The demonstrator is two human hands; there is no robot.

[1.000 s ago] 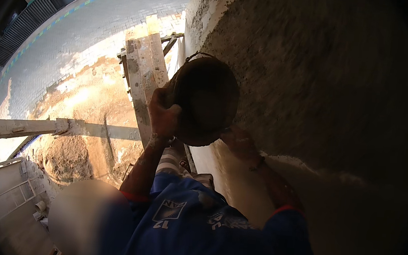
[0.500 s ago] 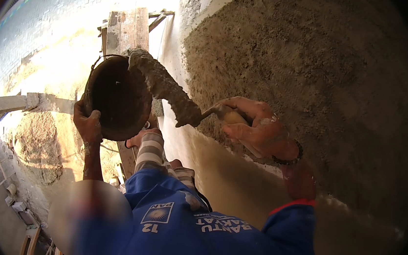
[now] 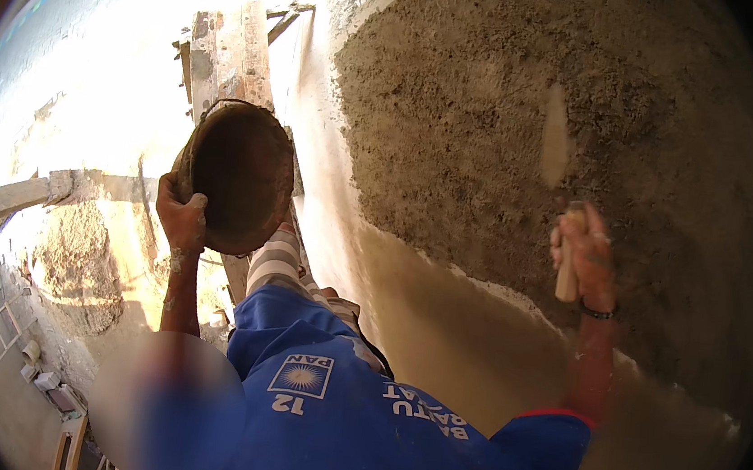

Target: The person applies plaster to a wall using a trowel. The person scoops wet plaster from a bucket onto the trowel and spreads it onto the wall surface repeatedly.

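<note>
A dark round bucket (image 3: 242, 172) hangs tilted with its mouth toward me, and my left hand (image 3: 182, 212) grips its rim at the left side. The inside looks dark; I cannot tell how much it holds. My right hand (image 3: 590, 260) is closed around the pale wooden handle of a trowel (image 3: 568, 267). The trowel's pale blade points up and lies against or close to the wall (image 3: 461, 107), which is covered in rough, wet mortar. Below a ragged edge, the wall carries a smoother plaster layer (image 3: 440, 332).
A wooden plank (image 3: 230, 62) on a scaffold runs away beyond the bucket, along the wall. A wooden pole (image 3: 13, 200) crosses at left. Lower down at left lie a heap of sand (image 3: 78, 270) and timber pieces (image 3: 70, 450). My striped trouser leg (image 3: 274, 261) shows under the bucket.
My right hand has swung right with the trowel, from beside the bucket to the wall. The mortar that covered the blade no longer shows on it. The bucket has shifted slightly right.
</note>
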